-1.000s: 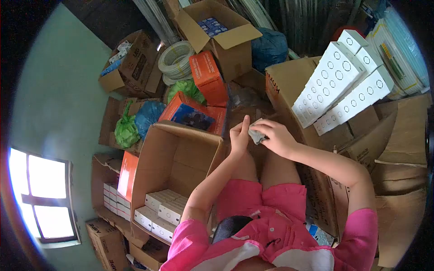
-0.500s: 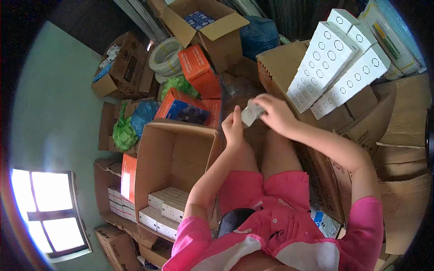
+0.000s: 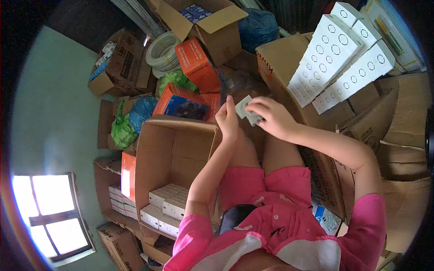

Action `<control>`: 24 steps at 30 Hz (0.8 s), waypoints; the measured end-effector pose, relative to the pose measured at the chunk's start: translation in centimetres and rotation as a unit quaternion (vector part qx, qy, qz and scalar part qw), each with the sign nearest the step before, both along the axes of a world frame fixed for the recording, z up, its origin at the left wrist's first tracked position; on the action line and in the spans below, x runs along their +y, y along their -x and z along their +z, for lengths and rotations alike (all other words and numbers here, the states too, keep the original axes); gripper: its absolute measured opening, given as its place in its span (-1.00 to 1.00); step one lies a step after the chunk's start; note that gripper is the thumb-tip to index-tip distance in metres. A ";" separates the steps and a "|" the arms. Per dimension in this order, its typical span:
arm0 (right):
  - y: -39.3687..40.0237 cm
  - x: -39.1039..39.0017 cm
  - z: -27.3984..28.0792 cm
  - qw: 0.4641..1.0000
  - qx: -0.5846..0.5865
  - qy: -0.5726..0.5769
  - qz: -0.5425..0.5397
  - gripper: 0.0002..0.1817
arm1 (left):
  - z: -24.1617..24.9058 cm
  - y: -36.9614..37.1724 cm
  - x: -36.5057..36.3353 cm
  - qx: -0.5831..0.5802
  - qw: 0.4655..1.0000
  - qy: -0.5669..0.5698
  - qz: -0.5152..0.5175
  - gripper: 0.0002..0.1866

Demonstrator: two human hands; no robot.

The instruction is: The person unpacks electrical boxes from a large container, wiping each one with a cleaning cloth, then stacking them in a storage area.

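Note:
My right hand (image 3: 273, 118) is closed on small white squarish pieces (image 3: 244, 106), one of them with a flat face and a sharp corner. Close beside them, my left hand (image 3: 227, 123) has its fingers curled and its thumb pointing up; what it grips, if anything, is hidden. Both hands are above my knees. Under my left forearm stands an open cardboard box (image 3: 176, 124) with rows of small white boxes (image 3: 169, 205) in its lower part.
To the right, tall stacks of white boxes with round marks (image 3: 323, 58) lean on a cardboard carton (image 3: 282, 58). Orange boxes (image 3: 197, 63), a green bag (image 3: 123, 133), a blue bag (image 3: 257, 29) and coiled white tubing (image 3: 163, 50) crowd the far side. A window (image 3: 54, 212) is at left.
The white pieces have turned and shifted slightly left and up with my right hand. My left hand has moved a little left, leaving its thumb apart from them.

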State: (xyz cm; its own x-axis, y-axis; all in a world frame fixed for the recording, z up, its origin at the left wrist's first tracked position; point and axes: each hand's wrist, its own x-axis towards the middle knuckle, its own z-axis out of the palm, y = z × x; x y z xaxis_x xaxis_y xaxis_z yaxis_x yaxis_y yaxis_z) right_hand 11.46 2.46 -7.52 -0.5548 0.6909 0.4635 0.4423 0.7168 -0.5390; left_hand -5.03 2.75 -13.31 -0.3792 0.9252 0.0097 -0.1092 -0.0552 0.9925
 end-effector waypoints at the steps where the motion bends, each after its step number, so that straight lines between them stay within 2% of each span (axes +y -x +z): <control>1: 0.1 -0.4 -0.3 1.000 0.004 -0.003 0.014 -0.50 | -0.3 -0.1 0.0 0.001 1.000 0.001 -0.004 -0.49; 3: 0.1 -0.6 -0.3 1.000 -0.005 0.005 0.024 -0.50 | -0.7 -0.4 -0.1 0.004 1.000 0.005 -0.012 -0.49; 7: -0.6 1.3 0.2 0.999 -0.009 0.011 -0.039 -0.56 | 0.9 -0.9 -0.7 -0.029 0.999 0.024 -0.002 -0.53; 9: -0.8 1.5 0.4 0.997 -0.041 -0.054 -0.042 -0.63 | 0.3 -1.3 -0.6 -0.018 0.999 0.003 -0.037 -0.55; 11: 0.0 0.2 -0.4 0.990 -0.059 -0.127 0.011 -0.70 | -1.8 -1.3 -0.6 -0.046 0.995 0.006 -0.093 -0.61; 12: 0.0 -0.6 0.1 0.991 -0.067 -0.112 0.035 -0.73 | -1.0 -1.7 -1.1 -0.081 0.992 0.018 -0.092 -0.63; 14: -0.2 -0.2 -0.3 0.991 -0.071 -0.111 0.038 -0.68 | 0.5 -2.2 -1.5 -0.144 0.983 0.065 -0.094 -0.68; 17: -1.0 1.6 0.2 0.989 -0.094 -0.113 0.019 -0.58 | -1.5 -1.6 -0.9 -0.159 0.981 0.034 -0.108 -0.67; 19: -1.7 2.8 0.3 0.993 -0.069 -0.083 -0.039 -0.59 | -0.8 -1.2 -1.0 -0.179 0.972 0.076 -0.132 -0.72; 21: -2.3 4.0 0.1 0.995 0.008 0.060 -0.080 -0.67 | 0.1 -1.4 -1.4 -0.218 0.961 0.102 -0.137 -0.72; 23: -2.5 4.4 -0.8 0.975 0.044 0.199 -0.085 -0.71 | -0.6 -1.0 -1.1 -0.230 0.947 0.096 -0.203 -0.66; 24: -2.4 4.6 -1.4 0.972 0.058 0.209 -0.090 -0.72 | -0.1 -1.0 -1.2 -0.228 0.940 0.105 -0.231 -0.64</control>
State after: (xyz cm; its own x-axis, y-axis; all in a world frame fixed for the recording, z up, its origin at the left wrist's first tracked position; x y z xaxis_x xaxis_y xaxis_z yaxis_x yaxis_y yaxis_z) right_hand 13.87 7.03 -8.94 -0.3686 0.9133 0.1735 0.4582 0.3408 -0.8209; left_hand -4.02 1.58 -13.38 0.1424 0.9557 -0.2578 -0.4903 0.2943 0.8204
